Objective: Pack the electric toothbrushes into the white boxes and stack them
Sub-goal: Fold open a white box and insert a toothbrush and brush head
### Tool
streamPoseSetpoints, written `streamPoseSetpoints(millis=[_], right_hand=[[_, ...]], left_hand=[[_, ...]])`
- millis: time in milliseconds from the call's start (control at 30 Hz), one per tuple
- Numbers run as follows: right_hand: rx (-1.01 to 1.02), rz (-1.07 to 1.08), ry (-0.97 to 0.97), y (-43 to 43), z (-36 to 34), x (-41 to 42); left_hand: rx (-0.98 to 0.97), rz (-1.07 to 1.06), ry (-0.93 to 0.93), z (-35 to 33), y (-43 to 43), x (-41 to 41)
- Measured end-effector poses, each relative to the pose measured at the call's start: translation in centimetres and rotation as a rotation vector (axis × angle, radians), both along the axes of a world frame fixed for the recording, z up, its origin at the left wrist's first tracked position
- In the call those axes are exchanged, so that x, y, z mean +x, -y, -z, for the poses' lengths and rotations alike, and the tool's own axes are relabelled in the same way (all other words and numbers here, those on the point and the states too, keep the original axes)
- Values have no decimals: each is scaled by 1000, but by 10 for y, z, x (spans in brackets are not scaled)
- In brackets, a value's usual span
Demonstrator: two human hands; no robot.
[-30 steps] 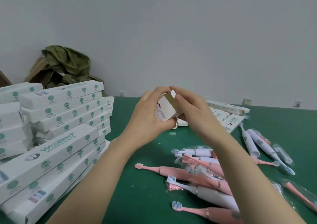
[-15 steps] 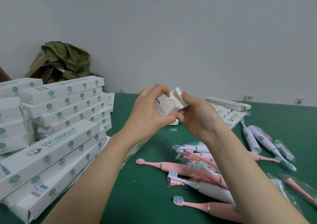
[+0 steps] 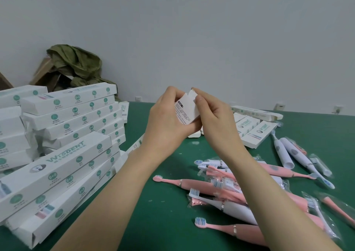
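Observation:
Above the green table [image 3: 165, 208] I hold a long white box [image 3: 185, 112] end-on. My left hand [image 3: 169, 122] grips its body from the left. My right hand [image 3: 213, 120] pinches the raised end flap between thumb and forefinger. The far length of the box is hidden behind my hands. A loose heap of pink and white electric toothbrushes [image 3: 226, 195] lies at the lower right, some in clear bags. Packed white boxes [image 3: 63, 154] with green print are stacked at the left.
Flat and empty white boxes [image 3: 253, 129] lie behind my right hand. Two white toothbrush handles [image 3: 288, 154] lie at the far right. A green cloth over cardboard [image 3: 76, 66] sits in the back left corner by the wall.
My right hand moved from lower on the box end up to the end flap and now pinches it. The left hand kept its grip. The view shifted slightly downward.

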State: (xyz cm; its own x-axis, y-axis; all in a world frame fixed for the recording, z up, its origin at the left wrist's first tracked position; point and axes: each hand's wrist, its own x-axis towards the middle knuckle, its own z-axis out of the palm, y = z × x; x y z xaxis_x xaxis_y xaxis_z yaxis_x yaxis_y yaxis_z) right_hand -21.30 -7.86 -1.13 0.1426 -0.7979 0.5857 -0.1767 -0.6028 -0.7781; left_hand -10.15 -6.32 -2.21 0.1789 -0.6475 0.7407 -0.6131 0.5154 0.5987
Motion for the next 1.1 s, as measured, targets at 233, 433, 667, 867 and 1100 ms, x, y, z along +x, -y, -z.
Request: streamPoseSetpoints(millis=[233, 433, 667, 867, 1100], right_hand=[[-201, 69, -176, -1, 7, -1], [-156, 39, -277, -2, 11, 8], [388, -74, -60, 20, -2, -25], [993, -400, 87, 24, 7, -52], [756, -584, 142, 32, 7, -74]], left_hand=[[-25, -5, 35, -2, -3, -2], [-43, -38, 32, -4, -4, 0], [-239, 144, -520, -26, -15, 5], [-75, 618, -999, -26, -6, 19], [90, 515, -1442, 2, 19, 42]])
